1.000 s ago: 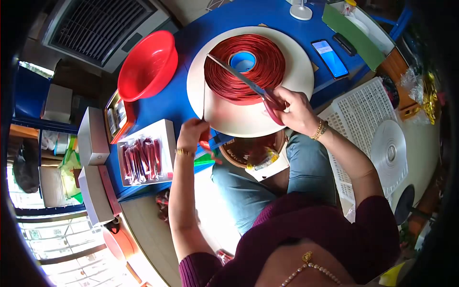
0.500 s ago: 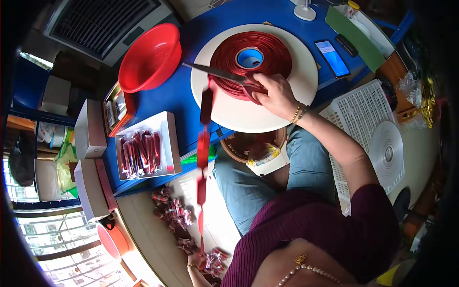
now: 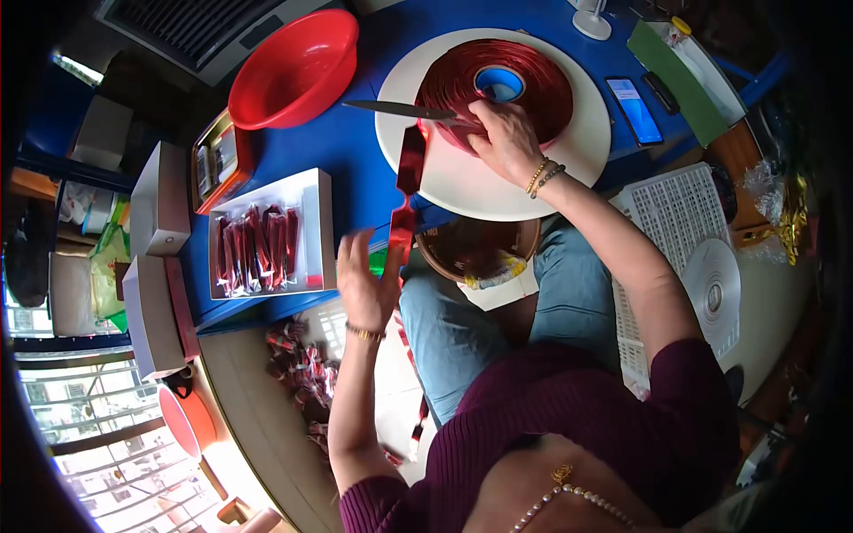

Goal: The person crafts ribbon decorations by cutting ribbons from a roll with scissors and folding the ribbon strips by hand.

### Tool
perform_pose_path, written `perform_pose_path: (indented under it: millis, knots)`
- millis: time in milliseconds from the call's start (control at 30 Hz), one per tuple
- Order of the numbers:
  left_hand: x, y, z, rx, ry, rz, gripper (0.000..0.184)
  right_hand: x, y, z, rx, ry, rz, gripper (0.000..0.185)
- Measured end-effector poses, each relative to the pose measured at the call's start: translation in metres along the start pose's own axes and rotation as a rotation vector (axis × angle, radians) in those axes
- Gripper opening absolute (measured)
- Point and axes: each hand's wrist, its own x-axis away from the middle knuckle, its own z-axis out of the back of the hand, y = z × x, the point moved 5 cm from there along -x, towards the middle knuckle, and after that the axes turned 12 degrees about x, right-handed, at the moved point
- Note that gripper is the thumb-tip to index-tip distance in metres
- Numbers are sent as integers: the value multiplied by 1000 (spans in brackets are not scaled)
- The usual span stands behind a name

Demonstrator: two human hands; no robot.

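Observation:
My right hand (image 3: 508,142) is wrapped round the handles of the scissors (image 3: 400,109), over the near side of a red ribbon roll (image 3: 551,80) with a blue core. The roll lies on a round white board (image 3: 498,200). From the roll's left side a red ribbon strip (image 3: 409,169) hangs over the table edge and down toward the floor. My left hand (image 3: 367,282), fingers spread, is beside the strip; whether it touches it I cannot tell. A white box (image 3: 311,226) of wrapped red pieces stands left of that hand.
A red basin (image 3: 293,71) and a framed tray (image 3: 216,164) are at the upper left of the blue table (image 3: 355,147). A lit phone (image 3: 635,111) lies at the right. Below the table are a brown bowl (image 3: 435,258), a white crate (image 3: 680,204) and red bundles (image 3: 298,364).
My left hand has come up from low near the floor, where it held the ribbon's lower end, and its fingers have spread. The view has shifted, and the scissors are still in my right hand.

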Motion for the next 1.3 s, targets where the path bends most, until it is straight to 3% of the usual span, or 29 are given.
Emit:
perform_pose_path:
  millis: [67,167,400,467,733,800,1033,1100,1133,1200,1233,1300]
  knots:
    - [-27,7,-18,-71,29,-94,48,0,5,1,25,-3,-4,35]
    - [-39,-16,-43,-84,35,55,58,2,12,-1,65,-29,-14,35]
    - [-2,-51,-57,-79,64,139,55,15,47,5,157,-67,-10,30]
    - [-2,-52,-54,-79,89,208,53,15,60,11,140,-67,6,31]
    - [-19,-41,-66,-107,-8,137,30,9,101,15,92,-172,24,35]
    - [-20,-48,-73,-120,-143,188,29,7,107,15,90,-174,35,35]
    - [-34,-49,-72,108,-127,289,26,2,112,17,61,-203,44,36]
    - [-35,-50,-81,123,-302,423,19,3,112,18,55,-202,45,37]
    - [-36,-51,-82,123,-305,417,19,4,112,19,58,-198,40,37]
    - [-45,-37,-66,-217,-34,96,9,8,109,22,91,-113,-12,35]
    - [-50,-29,-56,-227,27,9,6,10,105,22,92,-110,-14,35]
    - [-59,-29,-47,-285,64,-92,7,19,97,23,-191,-70,-134,32]
